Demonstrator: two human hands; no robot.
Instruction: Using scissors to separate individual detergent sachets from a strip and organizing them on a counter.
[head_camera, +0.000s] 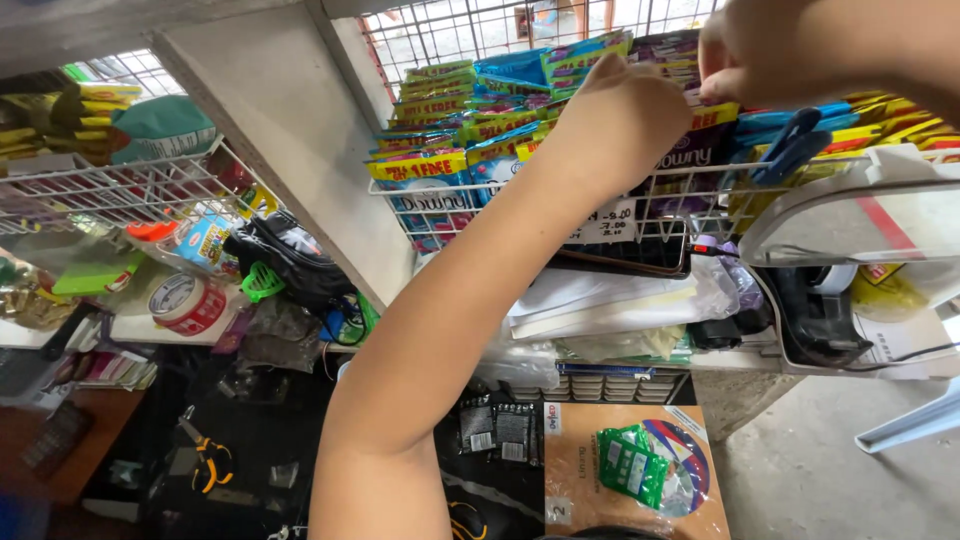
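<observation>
Upper right of the frame, both hands, left (625, 105) and right (735, 60), are pinching glossy purple plastic sachets (672, 52) in the white wire basket (520, 205).

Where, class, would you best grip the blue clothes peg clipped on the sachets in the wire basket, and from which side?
Probably pinch the blue clothes peg by its two free upper handles, coming from above and in front. Its jaws point down among the sachets, behind the wire basket, leaving only the handles exposed.
</observation>
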